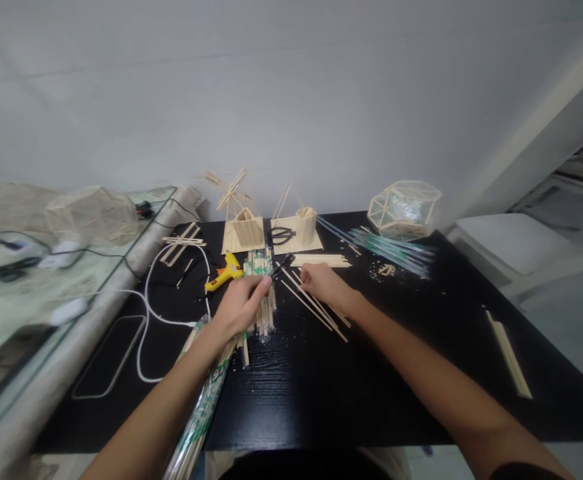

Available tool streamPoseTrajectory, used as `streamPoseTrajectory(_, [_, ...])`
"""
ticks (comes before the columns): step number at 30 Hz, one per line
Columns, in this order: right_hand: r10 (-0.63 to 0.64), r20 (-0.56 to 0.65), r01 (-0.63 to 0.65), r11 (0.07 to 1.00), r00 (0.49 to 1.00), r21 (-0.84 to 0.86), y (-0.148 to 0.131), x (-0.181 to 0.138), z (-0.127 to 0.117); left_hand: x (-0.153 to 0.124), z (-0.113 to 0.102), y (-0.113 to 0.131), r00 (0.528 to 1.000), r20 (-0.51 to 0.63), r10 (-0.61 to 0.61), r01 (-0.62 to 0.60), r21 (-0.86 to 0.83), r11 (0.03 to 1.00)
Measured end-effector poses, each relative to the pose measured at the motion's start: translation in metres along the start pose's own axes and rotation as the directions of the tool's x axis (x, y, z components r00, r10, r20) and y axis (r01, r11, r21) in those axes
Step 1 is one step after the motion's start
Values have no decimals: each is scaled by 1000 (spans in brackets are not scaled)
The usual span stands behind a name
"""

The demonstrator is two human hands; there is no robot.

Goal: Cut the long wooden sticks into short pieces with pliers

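Observation:
My left hand (pixel 244 301) is closed around a slim black tool (pixel 284 263), whose far end points away to the right; its exact kind is unclear. To the right, my right hand (pixel 324 283) has its fingers pinched together at a thin wooden stick (pixel 316 303). More loose sticks fan out on the black table (pixel 291 407) below that hand. Beside my left hand lies a yellow glue gun (pixel 225 271). Plastic-wrapped chopsticks (pixel 267 313) with green print are under and next to the left hand. Another wrapped bundle (pixel 206 400) passes beneath my left forearm.
Two stick models (pixel 248 230) (pixel 306 227) on square bases stand by the wall, with black-handled scissors (pixel 281 235) at one. A stick polyhedron (pixel 405 208) and wrapped sticks (pixel 396 250) are at back right. A phone-shaped outline (pixel 110 357) and white cable (pixel 144 333) lie left.

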State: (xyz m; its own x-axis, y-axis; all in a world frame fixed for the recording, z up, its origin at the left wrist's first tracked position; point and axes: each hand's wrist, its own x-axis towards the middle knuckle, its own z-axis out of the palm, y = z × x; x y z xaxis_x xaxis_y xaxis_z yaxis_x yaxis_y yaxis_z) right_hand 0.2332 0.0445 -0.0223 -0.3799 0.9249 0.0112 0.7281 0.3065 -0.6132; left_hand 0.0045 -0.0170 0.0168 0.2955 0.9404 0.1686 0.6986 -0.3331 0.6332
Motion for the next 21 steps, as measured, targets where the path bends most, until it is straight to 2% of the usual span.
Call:
streamPoseTrajectory(4, [-14, -40, 8, 991, 999, -130, -7, -5, 0, -5, 6, -4, 1000, 5, 28, -29, 57, 998])
streamPoseTrajectory(6, [-45, -87, 37, 995, 995, -97, -14, -8, -5, -6, 6, -4, 1000, -20, 17, -14, 126, 992])
streamPoseTrajectory(8, [-61, -78, 71, 988, 995, 136, -22, -10, -11, -6, 5, -5, 999, -47, 8, 1, 184, 983])
streamPoseTrajectory(9, [-55, -37, 64, 950, 998, 305, -26, -11, -13, -6, 5, -5, 998, -57, 7, 5, 205, 979])
streamPoseTrajectory(11, [-41, 94, -24, 798, 995, 602, -34, -13, -15, -6, 5, -6, 998, -70, 1, 16, 238, 971])
streamPoseTrajectory(13, [-33, 174, -109, 660, 984, 743, -41, -16, -14, -5, 5, -7, 997, -80, -17, 38, 263, 964])
streamPoseTrajectory(14, [-23, 172, -120, 627, 985, 770, -43, -17, -13, -5, 5, -8, 996, -85, -28, 51, 274, 961])
streamPoseTrajectory(16, [7, 111, -92, 612, 994, 786, -47, -20, -7, -5, 6, -8, 994, -95, -50, 75, 289, 954])
streamPoseTrajectory(21, [51, -94, 37, 664, 994, 747, -50, -23, 7, -5, 7, -8, 991, -110, -76, 106, 303, 947])
